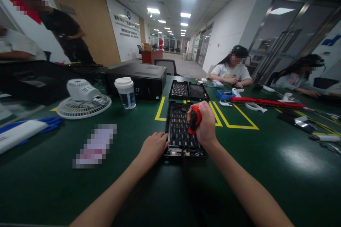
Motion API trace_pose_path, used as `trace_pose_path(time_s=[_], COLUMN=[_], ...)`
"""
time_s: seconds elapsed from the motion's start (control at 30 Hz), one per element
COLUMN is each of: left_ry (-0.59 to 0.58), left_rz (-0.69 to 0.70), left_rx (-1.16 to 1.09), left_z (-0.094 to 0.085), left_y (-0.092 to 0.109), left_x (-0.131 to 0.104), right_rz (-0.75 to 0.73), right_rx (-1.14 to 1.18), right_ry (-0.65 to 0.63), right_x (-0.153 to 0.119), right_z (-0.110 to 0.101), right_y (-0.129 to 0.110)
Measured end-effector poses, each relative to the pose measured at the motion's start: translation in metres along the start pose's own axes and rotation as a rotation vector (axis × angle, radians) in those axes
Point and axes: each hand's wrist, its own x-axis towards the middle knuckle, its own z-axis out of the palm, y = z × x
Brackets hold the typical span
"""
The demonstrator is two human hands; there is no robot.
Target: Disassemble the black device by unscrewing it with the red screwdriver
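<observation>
In front of me on the green table (255,170) lies an open black case (183,124). Rows of dark rounded parts fill it, and small electronic parts (181,153) show at its near end. My left hand (155,144) is at the case's left edge, its fingers curled against the side. A screwdriver with a red and black handle (195,118) is gripped in my right hand (206,122), over the right part of the case. The screwdriver's tip cannot be made out. Just beyond, a second open black case (189,90) shows similar rows in its left half.
Left are a lidded cup (126,92), a white fan (84,97), blue gloves (52,124) and a black computer case (138,78). Yellow tape (242,127) marks the table. At right lie a blue tray (226,94), a red strip (266,102) and a white ring (255,107). People sit beyond.
</observation>
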Motion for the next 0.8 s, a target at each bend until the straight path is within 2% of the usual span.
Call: trace_pose_path(time_s=[0.33, 0.8], left_ry=[0.003, 0.011], left_rz=[-0.002, -0.001], left_rx=[0.004, -0.007], left_z=[0.002, 0.002], left_y=[-0.001, -0.001], left_x=[0.001, 0.001], right_rz=[-0.101, -0.306], right_rx=[-0.118, -0.281], right_ry=[0.039, 0.097], right_x=[0.002, -0.004], right_z=[-0.008, -0.001], right_y=[0.005, -0.007])
